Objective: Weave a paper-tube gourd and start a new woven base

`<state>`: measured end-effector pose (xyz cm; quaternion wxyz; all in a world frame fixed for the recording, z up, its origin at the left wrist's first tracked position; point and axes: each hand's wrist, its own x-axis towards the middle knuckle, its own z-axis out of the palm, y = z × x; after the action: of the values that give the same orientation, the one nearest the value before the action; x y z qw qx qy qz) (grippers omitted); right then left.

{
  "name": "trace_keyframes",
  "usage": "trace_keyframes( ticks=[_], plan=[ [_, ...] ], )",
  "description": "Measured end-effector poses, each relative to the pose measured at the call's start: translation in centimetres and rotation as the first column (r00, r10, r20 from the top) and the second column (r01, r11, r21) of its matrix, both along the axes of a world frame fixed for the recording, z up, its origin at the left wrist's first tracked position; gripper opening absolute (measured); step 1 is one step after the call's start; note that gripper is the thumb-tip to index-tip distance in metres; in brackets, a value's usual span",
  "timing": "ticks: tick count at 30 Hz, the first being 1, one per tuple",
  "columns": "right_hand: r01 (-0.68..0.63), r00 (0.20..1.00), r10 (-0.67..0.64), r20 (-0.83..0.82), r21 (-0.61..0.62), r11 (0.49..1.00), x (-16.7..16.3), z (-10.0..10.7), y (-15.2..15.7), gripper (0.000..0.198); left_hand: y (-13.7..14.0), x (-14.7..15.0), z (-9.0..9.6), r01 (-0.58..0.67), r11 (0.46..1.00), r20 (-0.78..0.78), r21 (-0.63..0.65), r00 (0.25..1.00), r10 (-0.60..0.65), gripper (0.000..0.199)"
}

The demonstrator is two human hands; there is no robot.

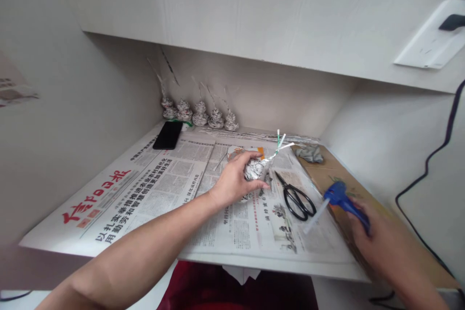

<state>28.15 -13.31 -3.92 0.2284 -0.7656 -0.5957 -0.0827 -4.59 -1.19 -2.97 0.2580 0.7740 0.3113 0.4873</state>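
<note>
My left hand (pixel 244 174) grips a small gourd-shaped piece woven from rolled newspaper (pixel 255 169), its twisted stem ending in several loose strips that point up and right. Part of the piece is hidden behind my fingers. At the right, my right hand (pixel 366 232) is wrapped round the handle of a blue hot glue gun (pixel 339 194). A translucent glue stick (pixel 316 217) juts from the gun toward the lower left. Black-handled scissors (pixel 298 202) lie on the newspaper (pixel 240 225) between my hands, their blades pointing up and left.
Several finished-looking woven gourds (pixel 200 115) stand along the back wall. A black phone (pixel 167 135) lies at the left, thin paper rods (pixel 254 135) at the back. On the right are cardboard (pixel 348 174), a crumpled grey rag (pixel 313 153) and a hanging black cord (pixel 425 164).
</note>
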Motion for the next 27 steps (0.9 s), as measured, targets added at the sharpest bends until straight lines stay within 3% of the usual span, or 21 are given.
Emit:
trace_keyframes(
  ticks=[3, 6, 8, 10, 13, 17, 27],
  plan=[
    [-0.062, 0.926, 0.089, -0.366, 0.084, 0.995, -1.8, 1.4, -0.7, 0.044, 0.0, 0.1, -0.1, 0.001, 1.000, -0.010, -0.004, 1.000, -0.001, 0.067],
    [-0.040, 0.698, 0.112, -0.707, 0.118, 0.992, -4.1, 2.5, -1.4, 0.042, -0.2, 0.1, -0.1, 0.006, 1.000, -0.024, -0.008, 1.000, -0.006, 0.066],
    [-0.038, 0.602, 0.105, -0.791, 0.103, 0.994, -5.6, 2.8, -1.8, 0.041, -0.4, 0.1, -0.1, 0.012, 1.000, -0.031, -0.006, 0.999, -0.012, 0.064],
    [-0.098, 0.695, 0.137, -0.706, 0.096, 0.991, -7.1, 2.8, -2.3, 0.037, -0.6, 0.1, 0.0, 0.021, 1.000, -0.044, -0.005, 0.999, -0.021, 0.063],
    [-0.240, 0.861, 0.274, -0.428, 0.133, 0.962, -9.1, 2.5, -2.9, 0.029, -0.9, 0.2, 0.0, 0.038, 0.999, -0.075, -0.003, 0.996, -0.038, 0.063],
    [-0.375, 0.874, 0.408, -0.264, 0.167, 0.912, -11.1, 2.2, -2.8, 0.024, -1.2, 0.3, -0.1, 0.053, 0.999, -0.103, 0.010, 0.993, -0.052, 0.065],
    [-0.404, 0.887, 0.421, -0.188, 0.124, 0.906, -12.2, 2.8, -1.9, 0.016, -1.6, 0.3, 0.1, 0.085, 0.996, -0.113, 0.035, 0.990, -0.081, 0.062]
  ],
)
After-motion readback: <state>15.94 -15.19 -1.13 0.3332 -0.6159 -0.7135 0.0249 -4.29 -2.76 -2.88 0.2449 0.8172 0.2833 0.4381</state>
